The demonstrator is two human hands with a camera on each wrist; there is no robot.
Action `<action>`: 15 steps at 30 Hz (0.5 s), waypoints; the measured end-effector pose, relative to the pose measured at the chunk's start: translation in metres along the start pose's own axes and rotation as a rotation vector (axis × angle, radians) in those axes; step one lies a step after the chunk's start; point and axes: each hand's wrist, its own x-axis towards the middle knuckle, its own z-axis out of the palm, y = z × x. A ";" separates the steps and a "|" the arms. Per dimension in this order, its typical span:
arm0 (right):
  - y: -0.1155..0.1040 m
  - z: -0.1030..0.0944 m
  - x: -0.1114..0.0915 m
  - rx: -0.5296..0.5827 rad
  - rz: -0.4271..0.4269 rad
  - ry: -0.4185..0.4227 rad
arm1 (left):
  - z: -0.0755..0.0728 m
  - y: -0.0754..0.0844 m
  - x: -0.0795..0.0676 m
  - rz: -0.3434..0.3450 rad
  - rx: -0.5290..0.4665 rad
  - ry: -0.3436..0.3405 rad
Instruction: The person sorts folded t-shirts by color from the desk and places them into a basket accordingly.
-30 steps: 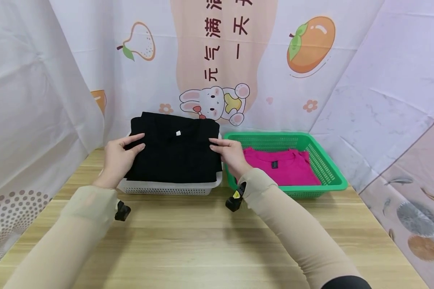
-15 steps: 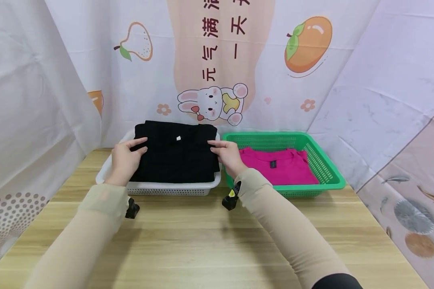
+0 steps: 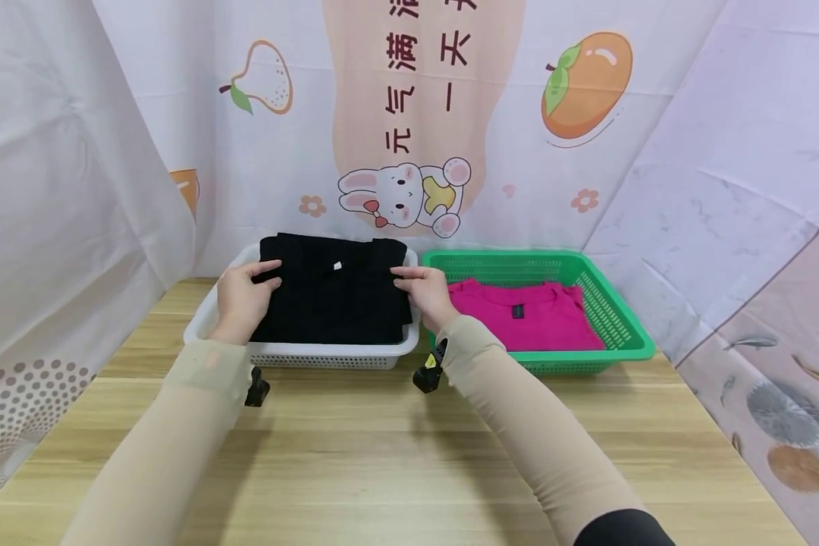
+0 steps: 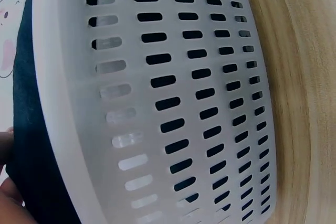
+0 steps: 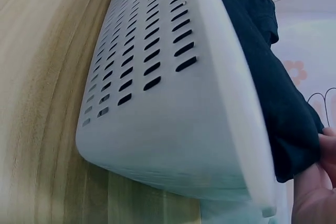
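A folded black shirt (image 3: 331, 307) with a small white neck label lies in the white plastic basket (image 3: 327, 350). My left hand (image 3: 242, 300) pinches its left side between thumb and fingers. At the opposite side, my right hand (image 3: 430, 297) grips the shirt's edge; the right wrist view shows the dark cloth (image 5: 262, 77) bunched at my thumb and fingers. The left wrist view is mostly filled by the basket's slotted wall, with my left fingertips at its left edge. Cloth hides the inside of the white basket.
Just to the right stands a green basket (image 3: 638, 350) with a folded pink shirt (image 3: 542, 330) in it. Both baskets rest on the wooden table (image 3: 355, 455), close to the printed curtain (image 3: 273, 174) behind.
The black shirt has come down into the white basket, uncovering more of its left rim. My left hand has shifted right, bringing both hands slightly closer together; both still hold the shirt.
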 end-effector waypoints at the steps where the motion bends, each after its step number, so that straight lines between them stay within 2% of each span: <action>1: 0.000 0.000 0.000 -0.001 -0.003 -0.001 | 0.000 0.000 0.000 -0.003 0.001 -0.001; 5: 0.002 0.001 -0.001 -0.003 -0.011 0.001 | 0.000 -0.003 0.000 -0.014 -0.001 0.006; 8: 0.003 0.000 0.000 -0.021 -0.017 0.011 | -0.001 -0.006 -0.001 -0.017 0.011 0.038; 12: 0.006 -0.005 0.002 -0.031 -0.008 0.024 | -0.004 -0.012 -0.003 0.009 0.076 0.091; 15: 0.007 -0.010 0.003 -0.027 -0.003 0.026 | -0.006 -0.016 -0.006 0.020 0.117 0.099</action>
